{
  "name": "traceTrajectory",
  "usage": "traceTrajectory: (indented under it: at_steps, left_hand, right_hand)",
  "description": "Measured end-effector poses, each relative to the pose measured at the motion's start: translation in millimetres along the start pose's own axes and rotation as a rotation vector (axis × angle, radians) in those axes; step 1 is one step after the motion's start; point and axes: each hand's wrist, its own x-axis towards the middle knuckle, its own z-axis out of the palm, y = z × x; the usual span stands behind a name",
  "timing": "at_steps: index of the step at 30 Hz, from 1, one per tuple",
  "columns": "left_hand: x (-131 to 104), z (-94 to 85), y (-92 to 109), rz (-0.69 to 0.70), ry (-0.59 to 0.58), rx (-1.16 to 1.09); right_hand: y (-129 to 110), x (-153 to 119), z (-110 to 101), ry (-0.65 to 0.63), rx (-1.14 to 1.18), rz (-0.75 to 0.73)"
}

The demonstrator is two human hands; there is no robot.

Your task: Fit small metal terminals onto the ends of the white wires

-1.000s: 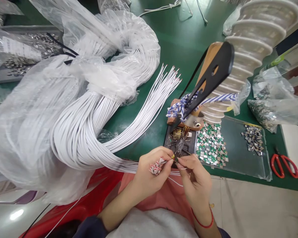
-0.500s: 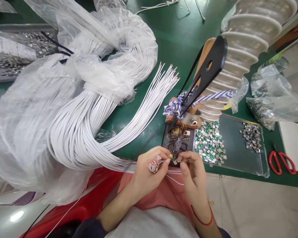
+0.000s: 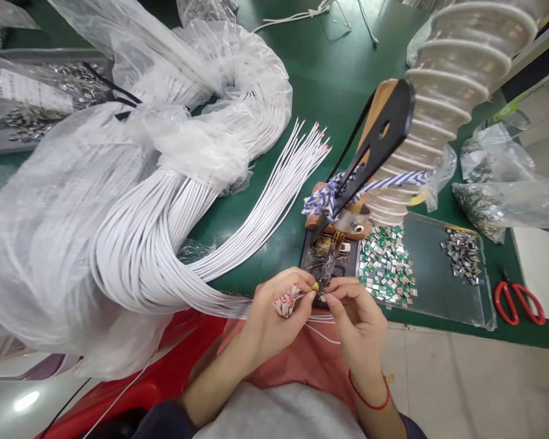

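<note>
My left hand (image 3: 281, 317) is closed around a bundle of white cables (image 3: 219, 299), whose red and white wire ends (image 3: 287, 301) stick up from the fist. A small yellow piece (image 3: 315, 286) shows at its fingertips. My right hand (image 3: 359, 320) is closed in a pinch beside it, on a tiny thin piece too small to make out. The fingertips of both hands nearly meet below the tip of a mounted soldering iron (image 3: 333, 253). Under the iron lies a dark tray (image 3: 307, 259). Small green circuit boards with metal connectors (image 3: 387, 265) lie just right of it.
A black bracket (image 3: 384, 134) tied with blue-striped cloth (image 3: 322, 198) and a ribbed hose (image 3: 457, 79) rise over the iron. Metal shells (image 3: 462, 253), red scissors (image 3: 518, 302) and bagged parts (image 3: 485, 204) are at right. Plastic-wrapped cables (image 3: 132, 213) fill the left.
My right hand has shifted slightly right, its thumb and index finger now closer together. The left hand stays nearly in place on the cables. The view has tilted a little.
</note>
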Motion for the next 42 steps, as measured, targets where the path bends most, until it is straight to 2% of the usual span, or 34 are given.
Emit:
traceTrajectory:
  at_steps: [7, 24, 31, 35, 42]
  left_hand:
    - [2, -2.3, 5, 0.026, -0.007, 0.001]
    - [-4, -1.5, -5, -0.029, -0.028, -0.003]
    - [-8, -0.6, -12, -0.053, -0.050, -0.056]
    - [-6, -4.2, -13, -0.106, -0.100, -0.162]
    - [-3, -10.9, -13, -0.100, -0.284, -0.133]
  right_hand:
    - [-2, 1, 0, 0.018, -0.017, -0.033]
    - [4, -6, -3, 0.029, -0.085, -0.046]
    - [5, -5, -4, -0.035, -0.192, -0.058]
    - [7, -3, -5, -0.021, -0.209, -0.032]
    - [13, -7, -12, -0.097, -0.132, 0.050]
